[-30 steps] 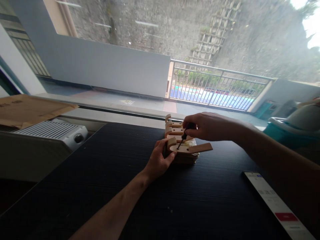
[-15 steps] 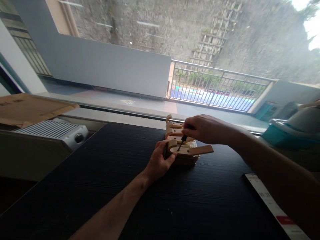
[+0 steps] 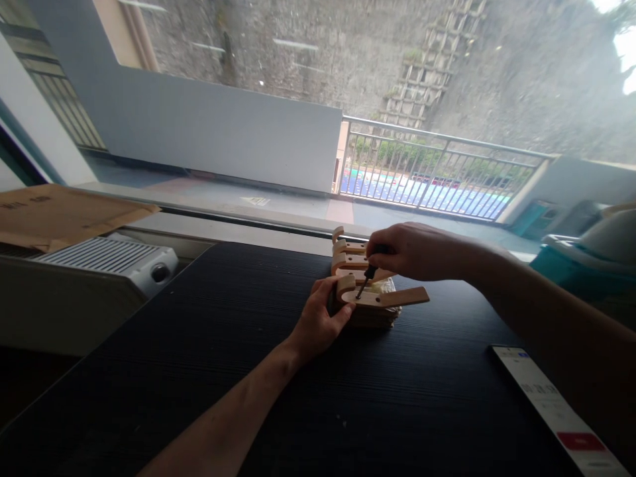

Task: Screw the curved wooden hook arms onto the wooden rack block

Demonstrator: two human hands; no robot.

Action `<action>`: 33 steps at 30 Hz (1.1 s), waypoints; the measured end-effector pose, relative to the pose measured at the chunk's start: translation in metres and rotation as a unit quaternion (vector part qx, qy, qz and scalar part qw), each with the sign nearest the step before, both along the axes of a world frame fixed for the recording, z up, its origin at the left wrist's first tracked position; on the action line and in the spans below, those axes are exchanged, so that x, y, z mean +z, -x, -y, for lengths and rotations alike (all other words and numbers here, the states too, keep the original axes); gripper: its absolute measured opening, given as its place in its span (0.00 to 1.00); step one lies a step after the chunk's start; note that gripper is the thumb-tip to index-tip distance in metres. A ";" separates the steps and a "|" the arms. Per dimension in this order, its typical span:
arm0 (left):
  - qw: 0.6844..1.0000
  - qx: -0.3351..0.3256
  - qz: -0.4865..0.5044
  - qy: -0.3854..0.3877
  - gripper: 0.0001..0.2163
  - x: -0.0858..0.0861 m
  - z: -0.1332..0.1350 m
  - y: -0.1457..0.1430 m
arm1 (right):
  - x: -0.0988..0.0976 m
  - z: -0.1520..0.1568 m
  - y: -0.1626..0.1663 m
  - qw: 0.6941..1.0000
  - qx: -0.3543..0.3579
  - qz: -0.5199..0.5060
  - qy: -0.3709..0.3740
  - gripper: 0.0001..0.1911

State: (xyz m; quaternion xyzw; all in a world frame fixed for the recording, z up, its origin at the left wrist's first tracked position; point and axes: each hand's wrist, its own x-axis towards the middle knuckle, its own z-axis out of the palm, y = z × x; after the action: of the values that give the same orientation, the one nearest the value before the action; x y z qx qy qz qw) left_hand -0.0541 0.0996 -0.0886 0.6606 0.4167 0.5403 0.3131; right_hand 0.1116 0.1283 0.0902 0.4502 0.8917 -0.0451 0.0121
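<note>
My right hand [image 3: 397, 250] is closed around the dark handle of a screwdriver [image 3: 366, 279]. The screwdriver slants down, its tip at a hole near the curled end of the nearest wooden hook [image 3: 405, 296]. My left hand [image 3: 322, 315] grips the curled end of that hook, thumb in front and fingers behind. Behind it, several similar wooden hooks [image 3: 355, 260] stand in a row, partly covered by my right hand. They rest on a low stack of thin, pale-edged pieces [image 3: 382, 318], whose kind I cannot make out.
The black table [image 3: 209, 371] reaches to the window sill. A phone with a lit screen [image 3: 541, 397] lies at right, partly behind my right arm. A brown paper envelope [image 3: 69, 215] rests over a white slatted radiator [image 3: 134, 255] at left. A teal basket [image 3: 561, 265] stands at far right.
The view has shifted slightly, so more of the phone shows. My hands, the screwdriver and the hook keep nearly the same positions relative to one another.
</note>
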 end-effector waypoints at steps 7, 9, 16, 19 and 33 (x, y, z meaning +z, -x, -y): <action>1.000 -0.003 -0.003 -0.008 0.17 -0.001 -0.001 0.000 | -0.004 0.003 0.005 0.998 -0.045 0.023 -0.045 0.22; 1.000 -0.006 -0.001 -0.001 0.17 -0.001 -0.001 0.001 | -0.001 0.004 0.004 0.998 -0.038 0.024 -0.035 0.23; 1.000 -0.005 -0.010 -0.006 0.18 -0.001 0.000 0.000 | 0.003 0.004 0.001 1.000 0.013 -0.002 -0.004 0.14; 1.000 0.000 -0.012 -0.006 0.18 -0.001 0.000 0.000 | -0.001 0.001 0.001 1.000 0.012 -0.006 -0.016 0.15; 1.000 -0.006 0.004 -0.001 0.18 -0.002 -0.002 0.000 | 0.005 0.005 0.000 1.000 0.003 -0.012 0.000 0.19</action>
State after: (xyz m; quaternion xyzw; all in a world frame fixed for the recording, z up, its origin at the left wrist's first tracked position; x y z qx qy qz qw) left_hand -0.0538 0.1012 -0.0908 0.6611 0.4108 0.5416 0.3175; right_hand 0.1119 0.1236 0.0952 0.4470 0.8931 -0.0500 0.0019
